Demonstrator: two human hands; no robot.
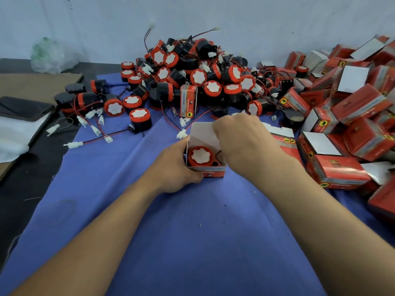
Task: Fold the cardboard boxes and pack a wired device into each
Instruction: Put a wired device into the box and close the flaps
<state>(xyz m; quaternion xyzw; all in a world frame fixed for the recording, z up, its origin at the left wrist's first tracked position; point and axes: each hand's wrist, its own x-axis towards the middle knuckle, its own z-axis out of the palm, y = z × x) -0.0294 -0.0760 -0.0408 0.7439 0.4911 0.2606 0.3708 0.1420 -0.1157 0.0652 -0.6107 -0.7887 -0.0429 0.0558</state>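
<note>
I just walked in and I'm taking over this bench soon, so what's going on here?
A person is packing wired devices into cardboard boxes on a blue cloth. The left hand grips an open box with one red-and-black device inside. The right hand is curled over the box's right side; what it pinches is hidden. A heap of unpacked devices lies behind, and a pile of red boxes lies to the right.

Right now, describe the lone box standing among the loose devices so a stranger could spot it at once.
Find the blue cloth and follow it to the heap of red-and-black wired devices at its far end. At the heap's near edge, beyond the open box, a narrow red box stands upright. Unlike the tumbled boxes on the right, it stands alone with devices on both sides.
</note>
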